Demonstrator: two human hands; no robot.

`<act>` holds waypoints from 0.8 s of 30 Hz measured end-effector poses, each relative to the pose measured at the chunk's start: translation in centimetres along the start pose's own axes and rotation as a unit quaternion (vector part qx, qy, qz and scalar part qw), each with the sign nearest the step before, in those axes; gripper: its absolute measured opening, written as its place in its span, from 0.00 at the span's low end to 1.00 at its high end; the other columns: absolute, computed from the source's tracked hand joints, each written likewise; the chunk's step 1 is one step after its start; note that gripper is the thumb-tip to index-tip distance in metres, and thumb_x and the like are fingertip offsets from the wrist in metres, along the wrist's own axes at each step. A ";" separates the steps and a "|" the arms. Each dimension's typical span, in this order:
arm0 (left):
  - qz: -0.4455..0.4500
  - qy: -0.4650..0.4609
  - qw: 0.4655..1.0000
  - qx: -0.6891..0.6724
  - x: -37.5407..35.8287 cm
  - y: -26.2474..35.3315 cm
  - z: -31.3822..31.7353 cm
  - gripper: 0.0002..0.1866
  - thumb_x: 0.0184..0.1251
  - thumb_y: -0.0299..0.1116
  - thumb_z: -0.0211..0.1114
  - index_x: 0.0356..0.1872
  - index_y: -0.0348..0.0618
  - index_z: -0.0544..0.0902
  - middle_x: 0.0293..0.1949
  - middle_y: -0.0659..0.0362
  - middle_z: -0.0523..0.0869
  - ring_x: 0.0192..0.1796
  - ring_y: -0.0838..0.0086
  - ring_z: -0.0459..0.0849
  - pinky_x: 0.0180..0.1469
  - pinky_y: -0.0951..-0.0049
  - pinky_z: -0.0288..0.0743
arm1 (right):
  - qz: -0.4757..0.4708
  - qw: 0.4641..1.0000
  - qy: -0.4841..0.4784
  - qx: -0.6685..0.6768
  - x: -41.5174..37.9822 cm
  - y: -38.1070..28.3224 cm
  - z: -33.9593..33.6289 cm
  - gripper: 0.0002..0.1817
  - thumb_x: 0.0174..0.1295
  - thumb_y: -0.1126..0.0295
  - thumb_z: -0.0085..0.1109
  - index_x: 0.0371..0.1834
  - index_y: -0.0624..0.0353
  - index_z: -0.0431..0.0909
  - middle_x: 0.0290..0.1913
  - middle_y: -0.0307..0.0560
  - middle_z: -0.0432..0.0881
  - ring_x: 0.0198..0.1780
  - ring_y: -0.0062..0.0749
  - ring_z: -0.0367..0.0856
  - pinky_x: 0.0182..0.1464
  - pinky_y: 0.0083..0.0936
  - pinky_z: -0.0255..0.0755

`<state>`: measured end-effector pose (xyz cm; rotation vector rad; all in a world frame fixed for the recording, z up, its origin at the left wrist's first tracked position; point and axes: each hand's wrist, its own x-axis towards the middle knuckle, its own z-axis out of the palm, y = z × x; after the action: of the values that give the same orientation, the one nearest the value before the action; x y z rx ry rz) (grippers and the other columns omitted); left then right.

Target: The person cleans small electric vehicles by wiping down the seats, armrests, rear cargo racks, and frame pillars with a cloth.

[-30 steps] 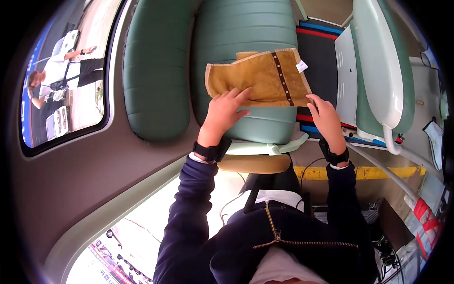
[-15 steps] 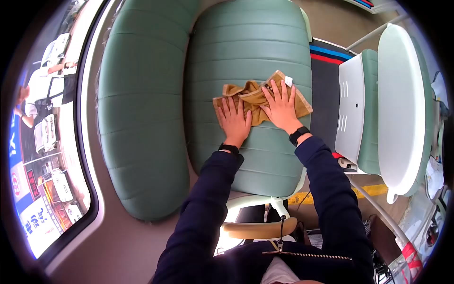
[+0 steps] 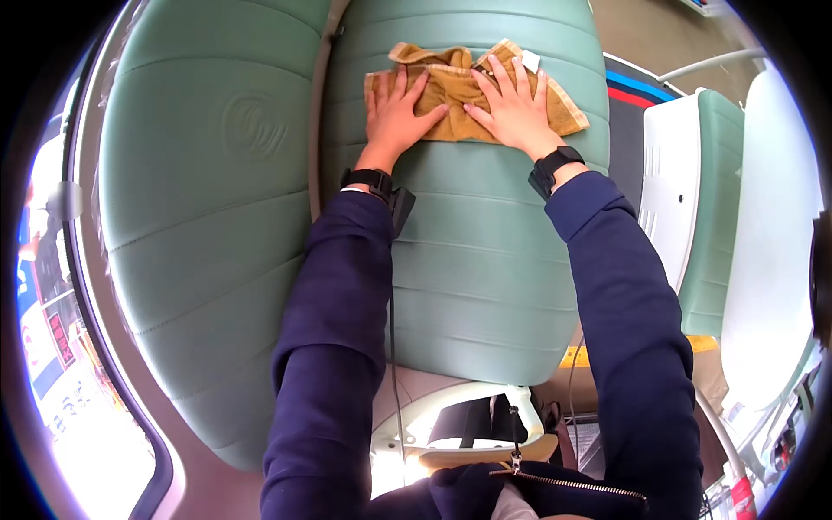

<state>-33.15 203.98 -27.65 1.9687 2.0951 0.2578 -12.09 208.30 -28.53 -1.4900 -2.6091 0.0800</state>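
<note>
A brown cloth (image 3: 451, 95) with a white tag lies rumpled on the green padded seat (image 3: 477, 251). My left hand (image 3: 394, 120) presses flat on the cloth's left part, its fingers spread. On the right part rests my right hand (image 3: 513, 111), also flat with fingers apart. The two thumbs point toward each other near the cloth's middle. Neither hand grips the cloth. Black bands circle both wrists.
A green padded cushion (image 3: 208, 191) stands on the left beside a window (image 3: 61, 347). At the right are a white-backed seat (image 3: 672, 191) and another white seat back (image 3: 771, 251). A metal rail (image 3: 724, 438) runs at the lower right.
Both hands and the cloth have moved farther forward along the seat. The cloth is spread wider and the hands are farther apart. The camera view has shifted closer to the seat.
</note>
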 end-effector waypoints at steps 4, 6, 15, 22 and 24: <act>-0.037 0.037 0.999 0.016 0.3 -0.1 1.5 0.42 0.58 0.70 0.56 0.74 0.69 0.61 0.79 0.57 0.47 0.79 0.48 0.35 0.77 0.52 0.30 | 0.037 0.998 -0.040 0.021 1.1 -0.2 0.5 0.36 0.65 0.35 0.43 0.76 0.32 0.56 0.80 0.39 0.44 0.80 0.50 0.33 0.72 0.66 0.21; -0.020 0.039 0.999 0.021 -0.1 -0.1 1.7 0.43 0.60 0.69 0.55 0.75 0.65 0.60 0.79 0.56 0.45 0.79 0.48 0.37 0.76 0.47 0.32 | 0.038 0.999 -0.036 0.015 1.1 -0.2 0.4 0.37 0.65 0.35 0.44 0.76 0.32 0.55 0.80 0.40 0.43 0.80 0.51 0.33 0.72 0.65 0.19; -0.103 -0.082 0.991 0.012 -4.5 4.2 2.5 0.36 0.70 0.59 0.43 0.76 0.59 0.55 0.79 0.58 0.43 0.79 0.54 0.40 0.77 0.49 0.34 | 0.027 0.999 0.035 -0.004 -1.5 -1.3 -0.4 0.34 0.64 0.39 0.47 0.72 0.35 0.63 0.77 0.38 0.54 0.78 0.44 0.45 0.73 0.65 0.26; -0.102 -0.297 0.949 0.041 -15.7 9.6 1.3 0.38 0.66 0.51 0.45 0.77 0.58 0.51 0.80 0.59 0.38 0.79 0.49 0.36 0.76 0.47 0.38 | -0.010 0.998 -0.014 0.055 -19.5 -3.7 -4.0 0.34 0.62 0.45 0.55 0.68 0.50 0.68 0.76 0.41 0.57 0.76 0.44 0.51 0.75 0.58 0.36; -0.084 -0.332 0.937 0.068 -18.8 11.2 1.0 0.37 0.66 0.50 0.45 0.77 0.61 0.51 0.80 0.59 0.38 0.79 0.48 0.37 0.76 0.46 0.40 | -0.004 0.998 0.015 0.062 -24.2 -3.9 -4.0 0.32 0.59 0.45 0.58 0.64 0.48 0.72 0.75 0.41 0.58 0.75 0.43 0.53 0.74 0.58 0.39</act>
<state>-21.23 186.01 -24.11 1.6066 1.8284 -0.5295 -2.70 185.42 -26.32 -1.4280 -2.5353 0.2131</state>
